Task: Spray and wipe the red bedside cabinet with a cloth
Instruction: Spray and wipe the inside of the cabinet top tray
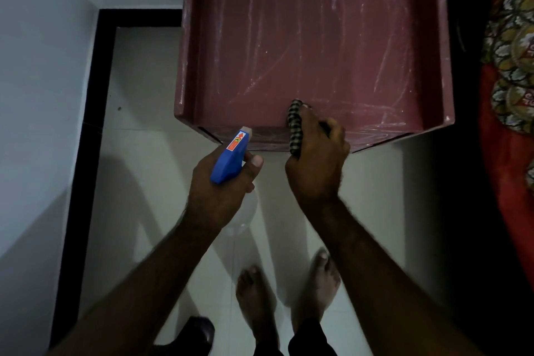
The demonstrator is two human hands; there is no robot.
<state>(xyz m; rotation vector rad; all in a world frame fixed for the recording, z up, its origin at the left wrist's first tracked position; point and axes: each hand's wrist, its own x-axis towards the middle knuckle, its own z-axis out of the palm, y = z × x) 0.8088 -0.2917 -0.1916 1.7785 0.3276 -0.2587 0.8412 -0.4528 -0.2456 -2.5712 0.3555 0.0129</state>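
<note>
One red bedside cabinet [315, 37] on the pale floor [138, 124] by the wall. One checked cloth [295, 127] pinched in the right grip [318, 159] at its front rim; one blue-headed spray bottle [229, 160] clasped in the left grip [219, 185] just before it. Two bare feet [254, 295] below.

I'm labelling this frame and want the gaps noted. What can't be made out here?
Head view:
spray bottle: label print too small; body mostly hidden by the left hand.
checked cloth: bunched in the right hand, size unclear.
red cabinet: back cut off by the top edge.
</note>
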